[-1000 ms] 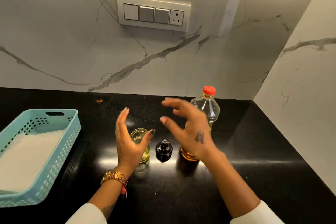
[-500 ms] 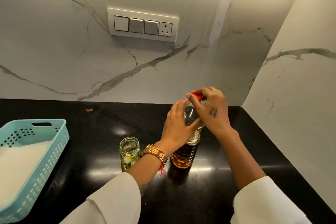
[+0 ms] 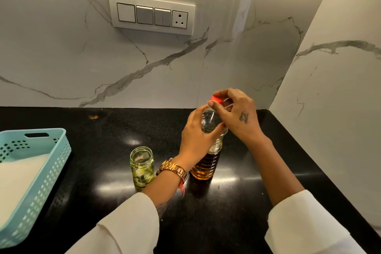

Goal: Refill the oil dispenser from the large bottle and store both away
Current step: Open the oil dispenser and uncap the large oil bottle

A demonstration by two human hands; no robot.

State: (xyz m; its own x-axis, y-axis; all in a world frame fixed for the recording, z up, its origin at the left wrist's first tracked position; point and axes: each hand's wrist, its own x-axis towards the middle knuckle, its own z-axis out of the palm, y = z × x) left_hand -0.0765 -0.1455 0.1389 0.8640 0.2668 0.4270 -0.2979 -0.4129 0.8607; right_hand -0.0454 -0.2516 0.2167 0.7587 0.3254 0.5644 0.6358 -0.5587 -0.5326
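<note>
Bottles: one (image 3: 207,163), upright on worktop (image 3: 268,171).
Jars: one (image 3: 142,167), open, left of bottle.
Left hand (image 3: 198,138): fingers wrapped around bottle.
Right hand (image 3: 237,115): fingers pinch red cap (image 3: 217,99).
Baskets: one (image 3: 51,173).

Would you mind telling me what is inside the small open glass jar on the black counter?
The small open glass jar holds a shallow layer of yellowish oil; most of it is empty. The left wrist hides none of its inside.
</note>
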